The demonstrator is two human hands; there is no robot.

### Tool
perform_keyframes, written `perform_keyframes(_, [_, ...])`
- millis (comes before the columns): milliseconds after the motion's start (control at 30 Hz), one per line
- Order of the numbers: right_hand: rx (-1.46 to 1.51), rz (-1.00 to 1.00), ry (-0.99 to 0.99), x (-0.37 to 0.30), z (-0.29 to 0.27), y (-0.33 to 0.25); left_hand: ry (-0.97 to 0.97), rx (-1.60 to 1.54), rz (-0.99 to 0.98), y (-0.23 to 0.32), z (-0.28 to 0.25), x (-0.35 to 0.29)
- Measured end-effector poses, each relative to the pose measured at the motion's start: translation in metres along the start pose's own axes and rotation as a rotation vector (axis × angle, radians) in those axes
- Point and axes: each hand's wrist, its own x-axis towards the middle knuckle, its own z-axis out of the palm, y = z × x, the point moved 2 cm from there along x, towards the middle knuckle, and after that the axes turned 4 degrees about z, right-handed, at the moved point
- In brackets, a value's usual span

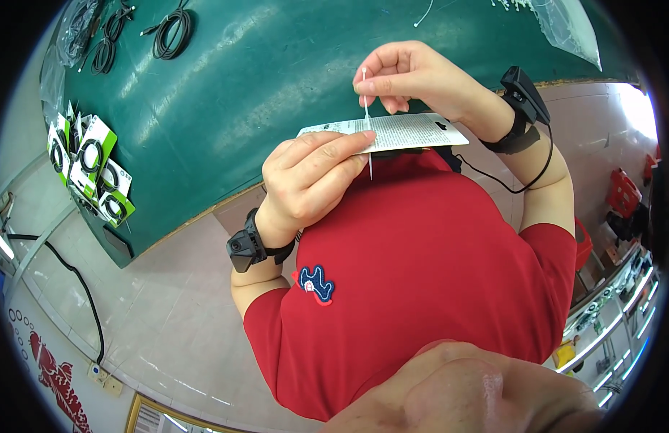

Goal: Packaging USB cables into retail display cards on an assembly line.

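My left hand (309, 173) is closed on a white printed packaging card (417, 131), its thumb pressed on the upper face. The card has a hang hole near its right end, and a bit of something black shows under its near edge. A thin white cable tie (367, 108) crosses the card by my left fingertips; its thin end sticks out below the near edge. Just beyond the card, the thumb and fingers of my right hand (403, 78) pinch the tie close to its upper end. What lies on the card's underside is mostly hidden.
Several carded black cables (92, 162) lie piled at the left of the green table (240, 94). Coiled black cables (174, 32) rest at the far left. At the far right is a clear plastic bag (569, 32); a loose white tie (424, 14) lies nearer the middle.
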Motion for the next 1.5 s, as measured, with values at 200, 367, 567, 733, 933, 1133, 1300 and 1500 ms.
perform_keyframes(200, [0.063,0.145,-0.054,0.000,-0.004,0.002,0.005,0.000,-0.011,-0.002,-0.001,0.004])
perform_keyframes(367, [-0.443,-0.499,0.226,-0.014,-0.007,-0.024,0.011,-0.002,-0.047,-0.003,-0.003,0.012])
perform_keyframes(567, [-0.985,-1.047,0.022,-0.046,0.020,-0.054,0.046,-0.045,-0.212,-0.010,-0.008,0.030])
perform_keyframes(733, [-1.270,-1.192,0.165,-0.046,0.030,-0.050,0.019,-0.150,-0.444,-0.005,-0.008,0.034])
perform_keyframes(933, [-1.178,-1.445,0.131,-0.054,0.039,-0.048,0.116,-0.310,-0.630,-0.016,-0.009,0.030])
perform_keyframes(1133, [-0.617,-0.885,-0.077,-0.049,0.041,-0.022,0.222,0.043,-0.391,-0.017,-0.013,0.026])
perform_keyframes(1300, [0.173,-0.072,-0.150,-0.042,0.038,-0.013,0.297,0.445,-0.040,-0.003,-0.006,0.019])
perform_keyframes(1500, [0.331,0.171,-0.220,-0.039,0.044,-0.001,0.197,0.450,-0.076,0.001,0.004,-0.002])
